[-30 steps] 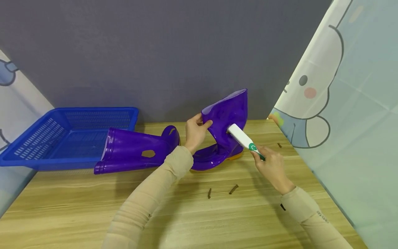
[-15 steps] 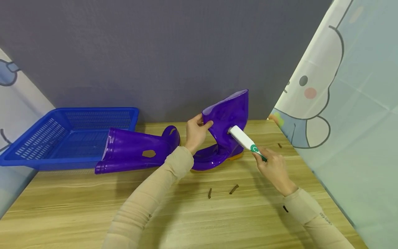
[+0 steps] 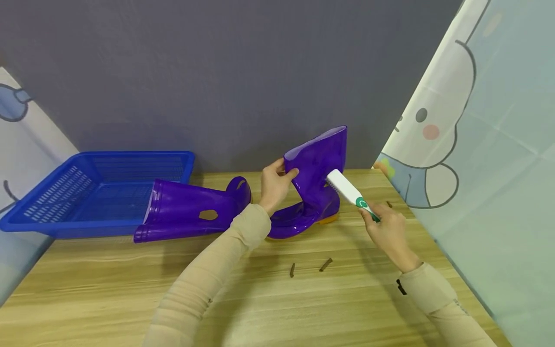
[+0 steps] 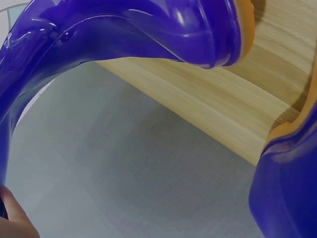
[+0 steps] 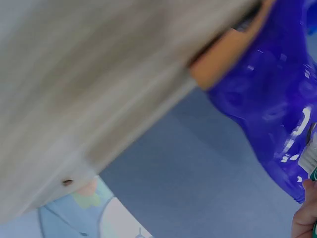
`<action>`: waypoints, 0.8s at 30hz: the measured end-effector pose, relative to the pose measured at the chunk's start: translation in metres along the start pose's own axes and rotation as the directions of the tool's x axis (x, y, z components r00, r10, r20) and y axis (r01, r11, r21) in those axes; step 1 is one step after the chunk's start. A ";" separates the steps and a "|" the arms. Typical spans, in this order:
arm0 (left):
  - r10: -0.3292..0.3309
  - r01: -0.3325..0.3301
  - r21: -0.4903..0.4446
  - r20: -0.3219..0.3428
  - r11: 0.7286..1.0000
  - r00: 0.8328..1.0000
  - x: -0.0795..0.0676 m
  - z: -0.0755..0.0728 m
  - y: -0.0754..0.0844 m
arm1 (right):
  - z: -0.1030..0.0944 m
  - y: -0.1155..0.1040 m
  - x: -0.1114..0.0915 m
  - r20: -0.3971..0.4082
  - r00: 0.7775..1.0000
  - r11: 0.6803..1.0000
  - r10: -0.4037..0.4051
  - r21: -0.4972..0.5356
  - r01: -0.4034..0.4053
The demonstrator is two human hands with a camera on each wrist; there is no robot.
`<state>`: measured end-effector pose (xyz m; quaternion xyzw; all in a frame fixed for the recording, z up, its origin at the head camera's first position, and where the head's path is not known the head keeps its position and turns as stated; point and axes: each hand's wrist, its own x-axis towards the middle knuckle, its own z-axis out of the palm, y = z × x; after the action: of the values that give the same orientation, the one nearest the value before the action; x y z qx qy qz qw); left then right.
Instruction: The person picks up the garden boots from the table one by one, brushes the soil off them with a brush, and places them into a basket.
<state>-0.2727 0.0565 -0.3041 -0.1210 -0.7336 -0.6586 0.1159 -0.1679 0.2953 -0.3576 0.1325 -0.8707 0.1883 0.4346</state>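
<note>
Resting on the desk (image 3: 269,308), a glossy purple rain boot (image 3: 318,164) has its shaft raised, orange sole (image 3: 328,219) at the bottom, toe to the left. Left hand (image 3: 273,187): at this boot's upper left edge, fingers and thumb pinched on the shaft near its opening. Right hand (image 3: 388,231): right of the boot, fingers clamped on the handle of a white-and-green brush (image 3: 344,187). Brush head is at the boot's shaft, bristles turned toward it; contact cannot be confirmed. Second purple rain boot (image 3: 186,207): left of the first boot, lying on its side, opening directed away from it, partly hidden by the left sleeve (image 3: 217,262). Blue slotted plastic basket (image 3: 97,224): farther left of the first boot. Two small brown stick-like pieces (image 3: 326,264): on the near side of the first boot, apart from each other. Third brown piece (image 3: 389,204): right of that boot. Dark grey backdrop (image 3: 217,86): behind it. Cartoon-printed sheet (image 3: 511,217): farther right of it.
</note>
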 end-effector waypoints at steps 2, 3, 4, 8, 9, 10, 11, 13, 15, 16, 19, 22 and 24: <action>0.001 -0.001 0.003 0.000 1.000 1.000 0.001 0.000 0.000 | 0.001 -0.003 0.005 -0.021 1.000 1.000 0.005 0.002 -0.005; 0.000 0.000 0.004 0.000 1.000 1.000 0.001 -0.001 0.001 | 0.002 -0.005 0.008 -0.033 0.999 1.000 0.001 0.008 -0.001; 0.001 -0.001 0.005 -0.001 1.000 1.000 0.002 -0.001 0.001 | 0.004 -0.007 0.010 -0.046 0.999 1.000 -0.005 0.021 0.006; 0.000 0.000 0.006 0.001 1.000 1.000 0.002 0.000 0.003 | 0.014 -0.013 0.016 -0.082 0.996 0.998 -0.021 0.061 0.026; 0.001 -0.001 0.005 0.000 1.000 1.000 0.003 0.000 0.003 | 0.016 -0.014 0.016 -0.080 0.997 0.997 -0.019 0.067 0.025; 0.003 -0.003 0.006 -0.003 1.000 1.000 0.003 0.000 0.003 | 0.018 -0.014 0.015 -0.073 0.997 0.997 -0.020 0.067 0.025; 0.003 -0.003 0.006 -0.005 1.000 1.000 0.003 0.000 0.002 | 0.020 -0.014 0.014 -0.060 0.998 0.998 -0.019 0.063 0.023; 0.001 -0.001 0.007 -0.007 1.000 1.000 0.003 -0.001 0.000 | 0.023 -0.012 0.011 -0.032 0.999 0.998 -0.014 0.055 0.016; -0.001 0.001 0.006 -0.011 1.000 1.000 0.003 -0.002 -0.001 | 0.024 -0.010 0.007 -0.016 1.000 0.999 -0.018 0.047 0.019; -0.003 0.003 0.005 -0.014 1.000 1.000 0.003 -0.003 -0.002 | 0.024 -0.009 0.006 -0.010 1.000 0.999 -0.024 0.041 0.025; -0.009 0.009 -0.003 -0.031 1.000 0.999 0.003 -0.005 -0.004 | 0.021 -0.006 0.001 0.024 0.999 0.999 -0.034 0.037 0.033; -0.002 0.002 -0.004 -0.044 1.000 0.999 0.005 -0.006 -0.003 | 0.017 -0.003 -0.004 0.058 0.997 0.999 -0.046 0.028 0.045; 0.005 -0.005 0.001 -0.036 1.000 0.999 0.006 -0.006 -0.001 | 0.013 -0.001 -0.007 0.070 0.996 0.999 -0.052 0.013 0.051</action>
<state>-0.2786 0.0501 -0.3026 -0.1108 -0.7315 -0.6600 0.1308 -0.1728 0.2894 -0.3699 0.1638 -0.8807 0.1772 0.4077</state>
